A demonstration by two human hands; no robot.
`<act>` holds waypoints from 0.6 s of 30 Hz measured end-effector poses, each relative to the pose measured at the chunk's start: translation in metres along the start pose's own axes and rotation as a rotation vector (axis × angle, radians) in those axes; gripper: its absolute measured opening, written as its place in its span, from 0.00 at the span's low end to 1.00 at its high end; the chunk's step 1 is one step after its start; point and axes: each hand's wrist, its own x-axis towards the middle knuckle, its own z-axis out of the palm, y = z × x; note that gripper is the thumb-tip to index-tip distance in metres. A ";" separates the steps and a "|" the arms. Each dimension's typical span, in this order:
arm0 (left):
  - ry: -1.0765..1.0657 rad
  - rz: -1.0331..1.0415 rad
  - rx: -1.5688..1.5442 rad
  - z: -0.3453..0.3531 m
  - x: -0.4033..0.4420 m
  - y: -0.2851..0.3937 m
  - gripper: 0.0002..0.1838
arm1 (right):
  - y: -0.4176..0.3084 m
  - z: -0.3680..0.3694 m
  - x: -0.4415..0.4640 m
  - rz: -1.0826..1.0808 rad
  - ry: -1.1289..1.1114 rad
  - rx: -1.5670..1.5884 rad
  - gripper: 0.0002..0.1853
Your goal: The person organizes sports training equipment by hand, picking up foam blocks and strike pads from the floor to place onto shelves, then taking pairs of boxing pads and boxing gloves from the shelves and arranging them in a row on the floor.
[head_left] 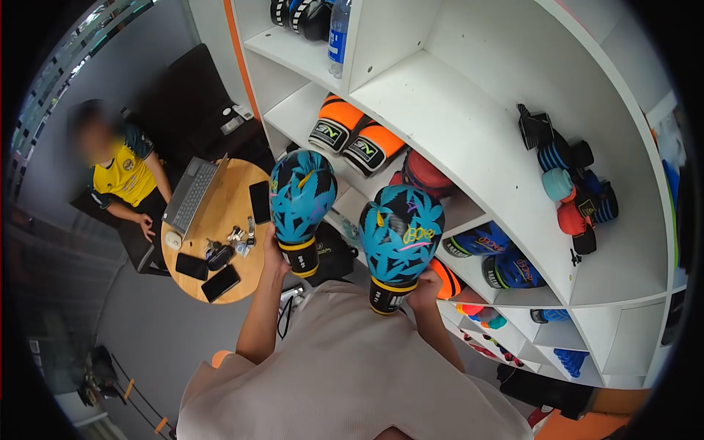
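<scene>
Two boxing gloves with a blue leaf pattern on black and yellow-trimmed black cuffs are held up in front of my chest. My left hand [274,257] grips the left boxing glove [301,194] by the outer side of its cuff. Around the cuff of the right boxing glove [402,233] my right hand [424,289] is closed, with most fingers hidden behind it. Both gloves stand upright, fists up, a short gap apart. Just beyond them, an orange and black pair of boxing gloves [372,147] lies on a white shelf [469,139].
More shelf compartments hold blue boxing gloves [513,268], rolled hand wraps [576,183] and a water bottle [338,40]. At left, a round wooden table [249,275] carries a laptop [192,194], phones [221,283] and keys. A person in a yellow shirt [132,176] sits beside it.
</scene>
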 end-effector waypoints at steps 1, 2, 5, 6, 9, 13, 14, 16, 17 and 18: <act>0.007 0.009 0.005 -0.003 -0.014 -0.006 0.32 | -0.007 -0.008 -0.012 0.000 -0.020 0.074 0.30; -0.153 -0.078 -0.030 0.019 -0.038 -0.004 0.29 | -0.015 -0.013 -0.023 0.000 -0.038 0.149 0.30; -0.350 -0.255 -0.265 0.039 -0.085 -0.041 0.23 | -0.016 -0.068 -0.048 -0.111 -0.125 -0.038 0.43; -0.398 -0.353 -0.473 0.042 -0.101 -0.056 0.20 | -0.018 -0.084 -0.057 -0.166 -0.189 -0.084 0.47; -0.476 -0.341 -0.516 0.065 -0.164 -0.090 0.17 | -0.025 -0.109 -0.081 -0.098 -0.399 0.231 0.45; -0.457 -0.293 -0.403 0.072 -0.250 -0.139 0.16 | -0.054 -0.076 -0.171 0.182 -0.484 0.356 0.09; -0.434 -0.298 -0.301 0.071 -0.273 -0.150 0.16 | -0.053 -0.083 -0.188 0.288 -0.679 0.437 0.07; -0.241 -0.277 -0.086 0.055 -0.320 -0.173 0.18 | -0.026 -0.142 -0.196 -0.092 -0.467 -0.708 0.30; -0.110 -0.197 -0.002 0.039 -0.349 -0.184 0.18 | -0.014 -0.153 -0.222 0.320 -0.359 0.118 0.35; 0.025 -0.119 0.082 0.051 -0.379 -0.183 0.18 | -0.018 -0.149 -0.237 0.313 -0.425 0.030 0.38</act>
